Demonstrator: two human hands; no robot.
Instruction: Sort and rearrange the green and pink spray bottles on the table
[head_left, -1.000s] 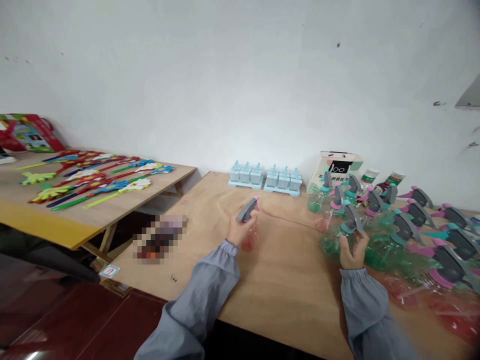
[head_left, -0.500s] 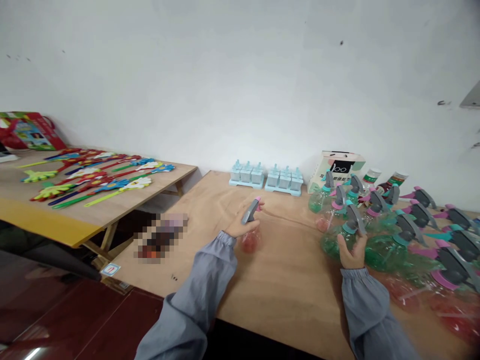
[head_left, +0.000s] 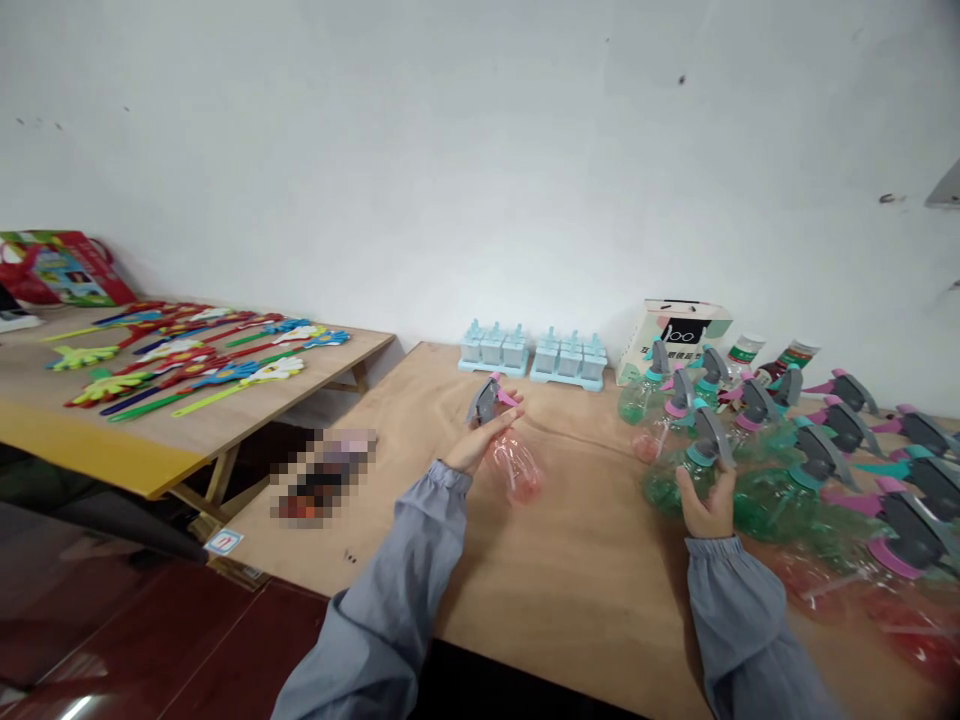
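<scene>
My left hand [head_left: 480,440] holds a clear pink spray bottle [head_left: 513,464] by its neck, just under the grey and pink trigger head. The bottle is tilted and lifted a little above the wooden table [head_left: 555,560]. My right hand [head_left: 705,505] is wrapped round a clear green spray bottle [head_left: 675,482] with a grey trigger, at the near left end of a crowd of bottles. Both arms wear grey sleeves.
Several green and pink spray bottles [head_left: 832,470] fill the table's right side. Two pale blue moulds [head_left: 534,354] and a white box [head_left: 679,335] stand along the white wall. A second table [head_left: 187,420] on the left carries coloured hand-shaped clappers [head_left: 180,360]. Dark red floor lies below.
My left hand has raised the pink bottle off the table and tipped it, its base swinging right. My right hand has stayed on the green bottle.
</scene>
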